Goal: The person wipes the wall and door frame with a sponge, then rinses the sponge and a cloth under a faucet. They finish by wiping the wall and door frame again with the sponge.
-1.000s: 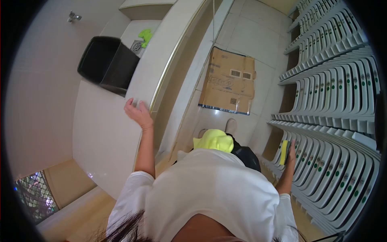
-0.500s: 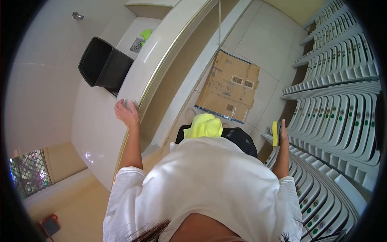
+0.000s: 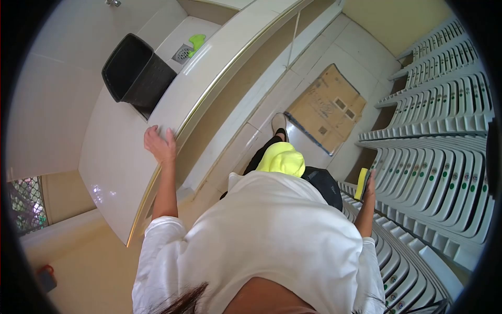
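Note:
My left hand [image 3: 160,147] rests on the gold-trimmed edge of a pale tiled counter [image 3: 117,162], its fingers apart and nothing held. Just beyond it, a black bin [image 3: 149,81] lies tilted over the rim of the sink recess. Out to the right, my right hand [image 3: 371,187] grips a yellow-and-grey sponge [image 3: 361,183], the yellow face turned inward. A bright yellow-green cloth [image 3: 282,159] hangs at my waist, touched by neither hand.
Inside the recess, a green cloth [image 3: 196,44] lies beside a metal drain [image 3: 182,54]. Flattened cardboard [image 3: 316,118] covers part of the tiled floor ahead. Rows of stacked grey-white plastic chairs [image 3: 429,172] line the right side, close to my right arm.
The view has shifted, and one of my feet now shows beside the cardboard. My left hand is still on the counter edge. The sponge has tilted slightly in my right hand.

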### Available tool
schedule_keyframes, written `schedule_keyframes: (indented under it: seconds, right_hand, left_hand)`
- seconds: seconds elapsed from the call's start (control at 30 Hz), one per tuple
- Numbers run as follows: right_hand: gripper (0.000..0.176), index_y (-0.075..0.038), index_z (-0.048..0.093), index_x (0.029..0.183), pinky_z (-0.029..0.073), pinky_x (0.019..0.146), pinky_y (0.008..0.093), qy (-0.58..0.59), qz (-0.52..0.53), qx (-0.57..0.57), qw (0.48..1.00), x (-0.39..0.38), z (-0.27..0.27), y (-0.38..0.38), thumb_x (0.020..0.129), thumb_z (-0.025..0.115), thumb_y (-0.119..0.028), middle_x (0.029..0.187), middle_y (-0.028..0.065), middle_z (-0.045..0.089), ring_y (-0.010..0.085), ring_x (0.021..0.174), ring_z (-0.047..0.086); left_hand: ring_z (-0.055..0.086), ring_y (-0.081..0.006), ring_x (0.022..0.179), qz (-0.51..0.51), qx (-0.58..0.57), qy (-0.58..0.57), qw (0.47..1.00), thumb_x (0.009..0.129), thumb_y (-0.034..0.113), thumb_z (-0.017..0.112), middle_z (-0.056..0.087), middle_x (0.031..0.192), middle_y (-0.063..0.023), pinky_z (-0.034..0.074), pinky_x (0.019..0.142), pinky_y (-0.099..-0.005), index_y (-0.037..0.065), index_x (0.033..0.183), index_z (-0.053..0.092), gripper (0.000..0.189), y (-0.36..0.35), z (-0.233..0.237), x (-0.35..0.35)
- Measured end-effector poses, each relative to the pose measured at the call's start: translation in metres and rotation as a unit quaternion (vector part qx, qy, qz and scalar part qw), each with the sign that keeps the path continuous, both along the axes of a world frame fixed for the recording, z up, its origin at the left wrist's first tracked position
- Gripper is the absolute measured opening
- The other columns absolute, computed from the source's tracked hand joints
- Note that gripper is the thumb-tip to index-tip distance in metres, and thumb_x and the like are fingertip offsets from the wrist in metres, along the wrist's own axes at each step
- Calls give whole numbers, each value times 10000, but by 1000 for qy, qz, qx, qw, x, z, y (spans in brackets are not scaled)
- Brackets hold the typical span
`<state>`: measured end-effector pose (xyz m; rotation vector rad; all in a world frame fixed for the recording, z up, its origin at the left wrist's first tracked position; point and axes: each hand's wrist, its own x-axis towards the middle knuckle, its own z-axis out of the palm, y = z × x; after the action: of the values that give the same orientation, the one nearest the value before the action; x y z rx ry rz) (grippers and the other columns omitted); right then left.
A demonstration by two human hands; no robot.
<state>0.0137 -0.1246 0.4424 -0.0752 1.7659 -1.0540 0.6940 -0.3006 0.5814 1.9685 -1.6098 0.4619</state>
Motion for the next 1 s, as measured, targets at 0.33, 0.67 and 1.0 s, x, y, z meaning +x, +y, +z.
schedule_keyframes:
  seconds: [0.33,0.67,1.0]
  right_hand:
    - [375,-89,596,928,476,648,356,-236,-90,-3,968,-2,29,-28,773,486,-411,782,52,626,233,671,588]
    - [306,-10,575,999,493,745,372,-297,-80,79,948,17,-34,-126,743,601,-176,915,100,638,248,788,610]
    - [545,-128,337,1275,490,753,493,-327,40,78,941,86,-126,-330,799,595,-189,1094,105,524,270,898,578]
  left_hand:
    - [425,-315,1034,-14,-7,46,999,767,218,561,486,1054,-158,282,916,-420,23,1029,481,336,-22,9,-17]
    - [404,-312,1070,-320,90,91,939,741,45,578,439,1107,-161,284,950,-390,22,1055,448,341,-235,66,-195]
    - [275,-301,1216,-248,150,104,951,832,255,449,339,1221,-173,179,1026,-415,-14,1167,386,434,-323,-7,-217]
